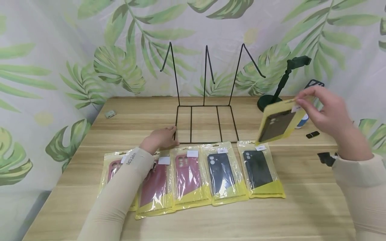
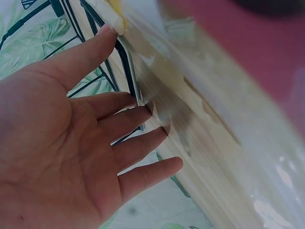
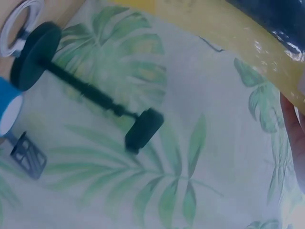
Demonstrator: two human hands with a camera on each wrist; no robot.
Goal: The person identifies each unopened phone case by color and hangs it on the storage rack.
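Note:
My right hand (image 1: 327, 115) pinches the top of a yellow-edged plastic bag holding a dark phone case (image 1: 275, 125), raised above the table at the right; part of this bag (image 3: 214, 28) fills the top of the right wrist view. My left hand (image 1: 161, 138) rests at the near left corner of a black wire rack (image 1: 205, 143), its fingers straight in the left wrist view. In front of the rack lies a row of bagged phone cases: a black one (image 1: 257, 169), a dark blue one (image 1: 222, 174), a pink one (image 1: 187, 175) and red ones (image 1: 155, 184), partly hidden by my left sleeve.
A dark green stand (image 1: 280, 85) is at the back right of the wooden table (image 1: 310, 207). Near it are a blue-and-white object (image 1: 302, 121) and a small black object (image 1: 312, 134). A small greenish item (image 1: 110, 114) lies at the back left. Leaf-patterned cloth hangs behind.

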